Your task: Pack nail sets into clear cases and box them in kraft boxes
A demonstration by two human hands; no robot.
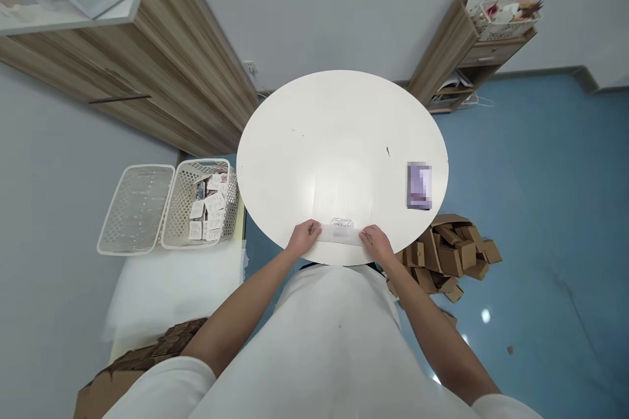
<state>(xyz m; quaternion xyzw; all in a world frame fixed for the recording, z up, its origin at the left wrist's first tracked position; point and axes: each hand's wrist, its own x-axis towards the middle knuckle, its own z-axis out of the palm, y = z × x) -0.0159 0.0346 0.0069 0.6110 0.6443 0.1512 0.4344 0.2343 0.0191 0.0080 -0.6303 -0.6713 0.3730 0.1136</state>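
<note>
Our left hand [305,236] and right hand [376,242] pinch a thin translucent white sheet [328,234], seemingly wrapping a small silvery-clear packet [343,222]; next calls for even far-ward folding.

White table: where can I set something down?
Free: the far half, facing the wall, bar dark specks; also between left hand and left rim. Crowded: left hand to right hand, with clear wrap and packet; also the right side, with a purple item.

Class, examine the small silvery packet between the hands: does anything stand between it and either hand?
Only the pale translucent strip. Its ends are pinched by the left hand and right hand, and its middle seems to overlap the packet on its near side. Nothing else visible intervenes.
</note>
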